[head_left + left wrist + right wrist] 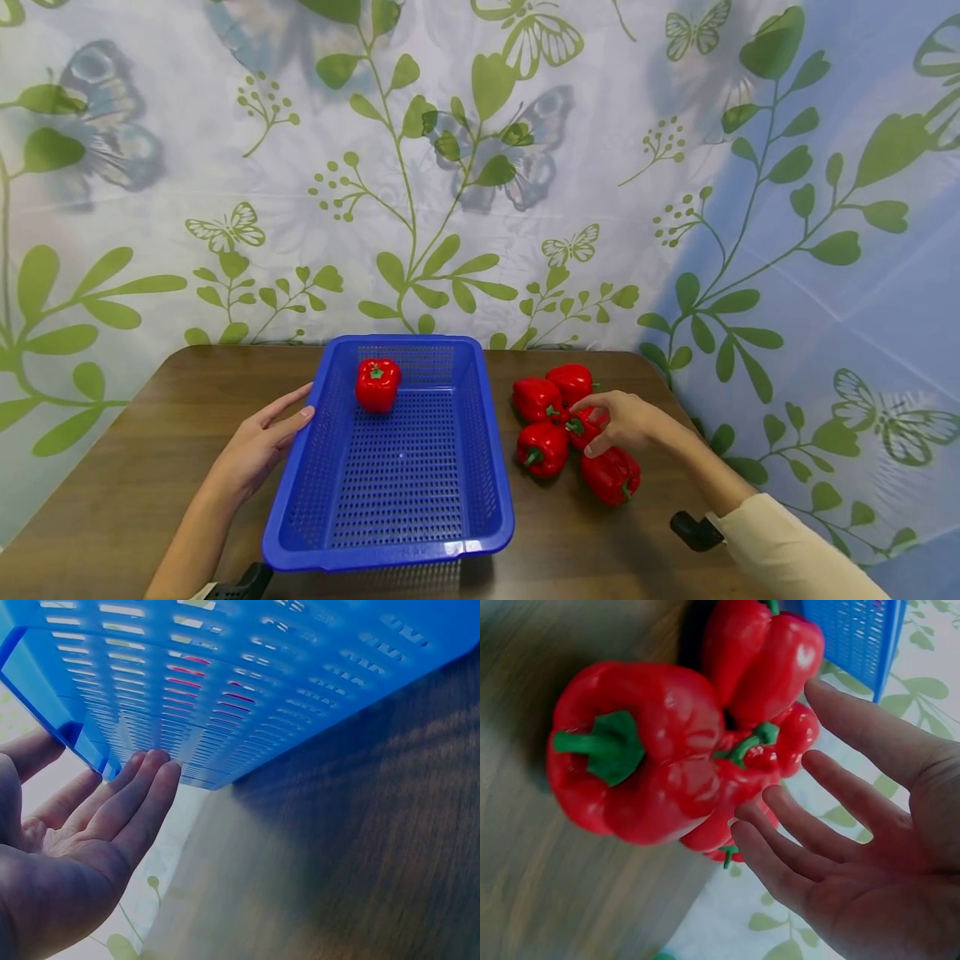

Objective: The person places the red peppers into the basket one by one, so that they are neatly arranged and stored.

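Across the lower middle of the head view, a blue perforated plastic basket [401,483] stands on a brown wood-grain table [202,400], its long sides running from the bottom of the frame up toward the back edge. One glossy red bell pepper [378,386], green stem up, sits inside it, near the basket's upper left corner. At the lower left of the frame, the left hand [262,442] meets the basket's left side with its thumb at the rim and its fingers straight rather than curled; the left wrist view shows those fingers extended alongside the slotted outer wall, with bits of red showing through the slots. Right of the basket, five more red bell peppers [543,442] lie in a close cluster on the table, their green stems pointing various ways. Over this cluster comes the right hand [618,421], its fingers spread wide and slightly bent, gripping nothing; its fingertips overlap the middle pepper [583,430], though whether they touch it cannot be told. A cream sleeve [795,546] covers the right forearm at the lower right. Behind the table, a pale cloth [300,217] printed with green leaves and butterflies fills the upper frame.
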{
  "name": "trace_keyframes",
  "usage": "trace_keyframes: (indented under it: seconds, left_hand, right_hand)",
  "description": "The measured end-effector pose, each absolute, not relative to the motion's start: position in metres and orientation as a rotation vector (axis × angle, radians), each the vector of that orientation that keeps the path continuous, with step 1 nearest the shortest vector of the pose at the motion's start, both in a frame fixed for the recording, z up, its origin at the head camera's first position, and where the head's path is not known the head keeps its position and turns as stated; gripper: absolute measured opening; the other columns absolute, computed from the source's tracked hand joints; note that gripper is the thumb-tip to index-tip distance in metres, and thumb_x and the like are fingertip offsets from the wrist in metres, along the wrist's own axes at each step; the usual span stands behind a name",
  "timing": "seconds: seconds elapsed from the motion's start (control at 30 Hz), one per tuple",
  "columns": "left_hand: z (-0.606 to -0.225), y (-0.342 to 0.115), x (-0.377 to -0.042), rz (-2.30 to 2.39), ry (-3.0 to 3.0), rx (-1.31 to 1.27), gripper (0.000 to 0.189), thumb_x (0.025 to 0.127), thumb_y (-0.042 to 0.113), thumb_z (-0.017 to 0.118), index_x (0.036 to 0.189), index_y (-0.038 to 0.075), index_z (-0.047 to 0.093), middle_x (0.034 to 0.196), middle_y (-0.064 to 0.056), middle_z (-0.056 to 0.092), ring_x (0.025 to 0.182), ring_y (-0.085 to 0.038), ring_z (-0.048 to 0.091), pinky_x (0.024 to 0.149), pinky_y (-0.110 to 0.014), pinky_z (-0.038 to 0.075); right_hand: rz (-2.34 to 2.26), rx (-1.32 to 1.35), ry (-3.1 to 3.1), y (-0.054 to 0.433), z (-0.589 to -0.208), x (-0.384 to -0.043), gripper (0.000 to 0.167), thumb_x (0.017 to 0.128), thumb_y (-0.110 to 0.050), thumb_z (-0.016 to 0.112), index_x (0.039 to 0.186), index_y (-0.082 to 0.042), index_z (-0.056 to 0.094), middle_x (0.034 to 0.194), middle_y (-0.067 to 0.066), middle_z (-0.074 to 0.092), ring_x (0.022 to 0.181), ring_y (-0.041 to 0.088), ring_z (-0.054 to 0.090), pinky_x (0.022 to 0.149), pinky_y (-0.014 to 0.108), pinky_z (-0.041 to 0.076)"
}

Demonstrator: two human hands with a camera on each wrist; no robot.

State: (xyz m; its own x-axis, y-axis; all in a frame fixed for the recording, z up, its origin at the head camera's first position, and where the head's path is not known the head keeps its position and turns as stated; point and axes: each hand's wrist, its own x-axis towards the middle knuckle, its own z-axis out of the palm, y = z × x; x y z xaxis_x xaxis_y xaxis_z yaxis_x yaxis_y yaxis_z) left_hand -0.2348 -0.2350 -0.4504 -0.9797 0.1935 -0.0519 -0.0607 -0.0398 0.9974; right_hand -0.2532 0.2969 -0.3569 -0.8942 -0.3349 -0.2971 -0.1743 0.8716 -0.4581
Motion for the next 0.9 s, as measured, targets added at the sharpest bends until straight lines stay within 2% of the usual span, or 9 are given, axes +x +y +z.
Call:
trace_keyframes:
  seconds: [0.2,0.37,0.57,0.77,0.83,0.9]
  left_hand:
    - [-0.452,-0.236,-0.236,2.142,2.044,0.147,0.063,0.105,0.028,0.057,0.160,0.010,0.030,0.115,0.001,0.076,0.102,-0.020,0.075,0.085,-0.033,0.061]
    - [-0.454,-0.236,-0.237,2.144,2.044,0.146,0.062,0.105,0.028,0.057,0.159,0.011,0.031,0.116,-0.001,0.075,0.103,-0.022,0.075,0.085,-0.034,0.061]
    - [-0.454,-0.237,-0.237,2.147,2.044,0.148,0.062,0.106,0.027,0.056,0.159,0.010,0.031,0.114,0.000,0.076,0.102,-0.022,0.075,0.085,-0.033,0.061]
    - [-0.454,-0.237,-0.236,2.132,2.058,0.151,0.062,0.106,0.028,0.056,0.160,0.010,0.030,0.113,0.002,0.076,0.101,-0.021,0.075,0.085,-0.032,0.061]
    - [-0.454,-0.237,-0.236,2.128,2.061,0.156,0.063,0.106,0.028,0.056,0.160,0.010,0.030,0.112,0.002,0.076,0.101,-0.021,0.075,0.085,-0.032,0.060]
    - [-0.454,-0.236,-0.236,2.131,2.059,0.149,0.062,0.106,0.028,0.056,0.159,0.010,0.031,0.112,0.003,0.076,0.101,-0.021,0.075,0.085,-0.033,0.061]
  right_hand:
    - [-0.600,-0.397,2.662,0.307,-0.359,-0.249,0.061,0.076,-0.011,0.086,0.132,-0.006,0.064,0.117,0.017,0.067,0.105,0.035,0.064,0.077,0.042,0.058]
    - [-0.612,-0.361,2.657,0.316,-0.363,-0.243,0.054,0.075,-0.010,0.086,0.127,-0.009,0.068,0.123,0.019,0.065,0.111,0.039,0.064,0.086,0.049,0.058]
    - [-0.626,-0.359,2.625,0.320,-0.366,-0.239,0.047,0.075,-0.010,0.085,0.121,-0.014,0.072,0.126,0.018,0.066,0.116,0.040,0.061,0.089,0.053,0.056]
    - [-0.590,-0.348,2.542,0.317,-0.364,-0.237,0.050,0.074,-0.007,0.085,0.122,-0.015,0.073,0.108,0.010,0.064,0.101,0.028,0.055,0.079,0.042,0.053]
    - [-0.585,-0.338,2.509,0.316,-0.364,-0.237,0.053,0.073,-0.004,0.084,0.124,-0.014,0.072,0.107,0.010,0.063,0.100,0.027,0.051,0.080,0.040,0.052]
    - [-0.575,-0.347,2.494,0.317,-0.364,-0.236,0.056,0.071,-0.001,0.084,0.125,-0.012,0.072,0.115,0.010,0.064,0.106,0.027,0.052,0.084,0.042,0.053]
